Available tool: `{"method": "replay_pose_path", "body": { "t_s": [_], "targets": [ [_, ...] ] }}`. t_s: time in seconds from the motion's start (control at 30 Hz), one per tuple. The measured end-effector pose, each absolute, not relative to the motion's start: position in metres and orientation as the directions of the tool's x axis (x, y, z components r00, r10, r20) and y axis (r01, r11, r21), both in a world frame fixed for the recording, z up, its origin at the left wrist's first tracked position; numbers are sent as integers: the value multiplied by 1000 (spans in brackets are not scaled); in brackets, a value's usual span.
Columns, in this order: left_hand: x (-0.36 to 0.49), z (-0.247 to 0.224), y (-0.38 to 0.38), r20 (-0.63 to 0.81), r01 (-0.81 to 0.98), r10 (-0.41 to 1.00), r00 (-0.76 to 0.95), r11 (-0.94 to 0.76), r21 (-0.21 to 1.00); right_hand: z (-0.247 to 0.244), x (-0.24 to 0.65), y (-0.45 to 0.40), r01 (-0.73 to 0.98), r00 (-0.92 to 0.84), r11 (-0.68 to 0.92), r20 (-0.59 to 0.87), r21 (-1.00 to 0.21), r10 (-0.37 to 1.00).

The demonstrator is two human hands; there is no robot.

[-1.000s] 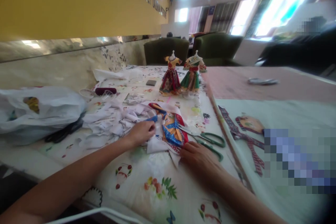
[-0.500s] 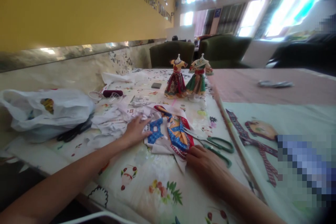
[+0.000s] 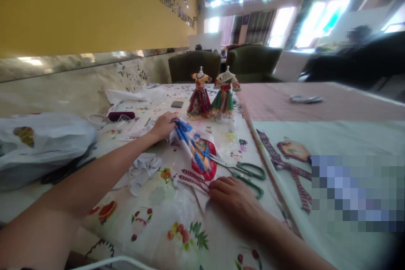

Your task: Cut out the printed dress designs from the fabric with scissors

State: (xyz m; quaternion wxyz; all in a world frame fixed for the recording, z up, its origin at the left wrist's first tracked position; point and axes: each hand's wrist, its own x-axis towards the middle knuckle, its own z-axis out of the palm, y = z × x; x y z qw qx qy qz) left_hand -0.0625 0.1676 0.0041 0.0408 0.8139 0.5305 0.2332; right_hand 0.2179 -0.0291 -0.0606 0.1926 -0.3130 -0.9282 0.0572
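My left hand (image 3: 163, 126) is closed on a gathered corner of a printed fabric piece (image 3: 194, 147), white with blue, orange and red patterns, pulled up into folds. Green-handled scissors (image 3: 238, 171) lie on the table with their blades over the fabric's right edge. Narrow red-and-white patterned strips (image 3: 193, 177) lie below the fabric, their right ends running under the fingers of my right hand (image 3: 232, 196). Those fingers are curled down on the strips at the table; the fingertips are partly hidden.
Two small dress forms in doll dresses (image 3: 200, 97) stand at the back. White scraps (image 3: 142, 168) lie left of centre, near a plastic bag (image 3: 41, 147). A dark red roll (image 3: 121, 116) and a grey block (image 3: 177, 104) lie farther back. Patterned ribbon (image 3: 272, 152) lies at right.
My left hand has gone from lying spread beside the fabric to gripping its far left corner and lifting it away. The strips beneath now show. The view has turned slightly right.
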Motion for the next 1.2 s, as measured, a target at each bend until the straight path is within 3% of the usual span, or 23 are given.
{"method": "replay_pose_path", "body": {
  "t_s": [0.1, 0.17, 0.23, 0.3, 0.37, 0.43, 0.53, 0.63, 0.87, 1.0, 1.2],
  "targets": [
    [-55, -2, 170, 359, 867, 891, 278, -393, 307, -58, 219, -30, 542, -721, 817, 390, -196, 573],
    [-50, -8, 159, 385, 881, 894, 230, -359, 308, -55, 222, -28, 619, -666, 770, 418, -152, 618],
    [-47, -13, 137, 406, 876, 886, 224, -366, 314, -50, 229, -24, 767, -550, 632, 394, -112, 737],
    [-46, -17, 105, 428, 845, 862, 273, -427, 321, -43, 235, -19, 914, -354, 398, 319, -82, 879],
    [-50, -22, 70, 453, 764, 826, 337, -521, 381, -36, 241, -16, 977, -190, 206, 221, -50, 957],
    [-58, -30, 40, 387, 737, 855, 346, -503, 452, -31, 244, -15, 993, -112, 115, 123, -21, 986],
    [-69, -43, 13, 263, 782, 922, 283, -380, 494, -26, 245, -16, 996, -90, 90, 16, 2, 996],
    [-70, -53, 5, 183, 844, 960, 212, -275, 461, -25, 244, -18, 995, -97, 97, -16, 21, 995],
    [-68, -50, 6, 153, 874, 964, 217, -261, 410, -30, 245, -18, 985, -150, 154, -60, 83, 987],
    [-94, -37, 4, 163, 903, 975, 151, -203, 379, -30, 247, -16, 989, -135, 141, -101, 54, 986],
    [-124, -24, -17, 18, 919, 981, 191, -185, 348, -27, 252, -13, 994, -99, 96, -84, -42, 992]
  ]
}}
